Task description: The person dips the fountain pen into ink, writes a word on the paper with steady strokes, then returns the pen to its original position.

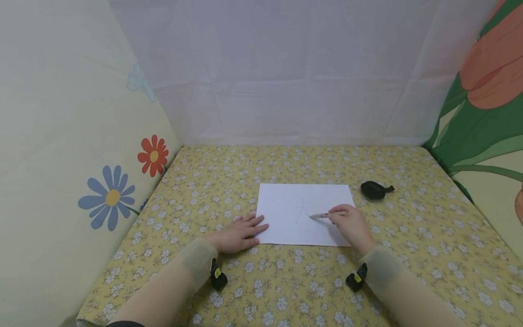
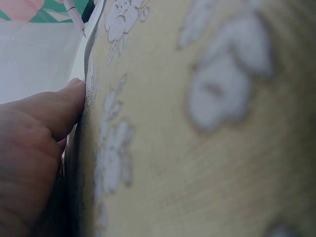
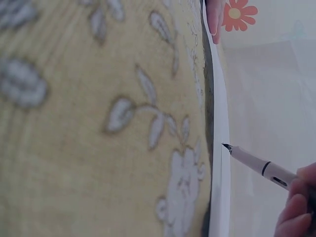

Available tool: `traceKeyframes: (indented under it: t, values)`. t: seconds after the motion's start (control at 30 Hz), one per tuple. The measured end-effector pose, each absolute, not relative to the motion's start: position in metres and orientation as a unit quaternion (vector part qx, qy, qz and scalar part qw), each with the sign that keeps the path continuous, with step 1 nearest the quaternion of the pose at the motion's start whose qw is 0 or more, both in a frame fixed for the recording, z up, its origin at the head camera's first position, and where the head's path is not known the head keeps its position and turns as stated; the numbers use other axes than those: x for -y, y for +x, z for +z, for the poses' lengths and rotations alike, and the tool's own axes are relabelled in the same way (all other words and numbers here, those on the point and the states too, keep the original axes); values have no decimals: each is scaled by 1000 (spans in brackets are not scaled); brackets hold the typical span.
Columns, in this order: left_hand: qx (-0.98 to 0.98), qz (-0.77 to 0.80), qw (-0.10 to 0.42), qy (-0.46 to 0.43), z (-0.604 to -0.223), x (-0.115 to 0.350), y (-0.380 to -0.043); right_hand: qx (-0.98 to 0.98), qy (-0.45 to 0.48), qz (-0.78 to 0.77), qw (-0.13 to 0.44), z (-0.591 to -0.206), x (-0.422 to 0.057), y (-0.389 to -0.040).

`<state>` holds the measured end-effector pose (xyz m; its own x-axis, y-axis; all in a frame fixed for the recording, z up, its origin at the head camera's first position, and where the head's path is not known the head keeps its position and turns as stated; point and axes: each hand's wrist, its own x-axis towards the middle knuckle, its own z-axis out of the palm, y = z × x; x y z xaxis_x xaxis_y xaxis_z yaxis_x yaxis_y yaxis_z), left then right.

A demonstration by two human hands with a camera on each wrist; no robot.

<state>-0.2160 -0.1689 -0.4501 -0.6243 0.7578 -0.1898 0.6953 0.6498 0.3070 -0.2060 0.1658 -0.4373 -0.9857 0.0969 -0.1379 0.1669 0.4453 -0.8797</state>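
A white sheet of paper [image 1: 282, 227] lies on the table with a few thin lines drawn near its middle. My right hand [image 1: 352, 225] pinches a fountain pen [image 1: 320, 215], its nib right at the lower end of one drawn stroke. In the right wrist view the pen [image 3: 252, 161] shows a pale barrel, a dark ring and a dark metal nib close over the paper [image 3: 220, 187]. Spread flat, my left hand [image 1: 238, 233] rests at the sheet's left edge, fingertips on the paper. The left wrist view shows its thumb side [image 2: 37, 123] by the paper's edge.
Beyond the sheet's upper right corner lies a small black rounded object [image 1: 372, 190] with a short tab. A yellow floral cloth [image 1: 282, 281] covers the table. A pale curtain [image 1: 286, 81] hangs behind, with flower-printed panels on both sides.
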Motion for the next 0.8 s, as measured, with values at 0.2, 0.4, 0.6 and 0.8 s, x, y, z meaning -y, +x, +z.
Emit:
traceKeyframes:
  t: [0.2,0.4,0.6,0.8]
  values:
    - [-896,102,154,405,-450,169,-216,-848,77,-524,35,-438,-169,-204]
    - [-895,103,154,405,-452,169,-217,-847,69,-525,32,-438,-171,-203]
    - [-895,102,154,405,-452,169,-218,-852,68,-517,33,-438,-173,-201]
    - [-895,102,153,407,-452,169,-218,-849,70,-523,34,-437,-175,-198]
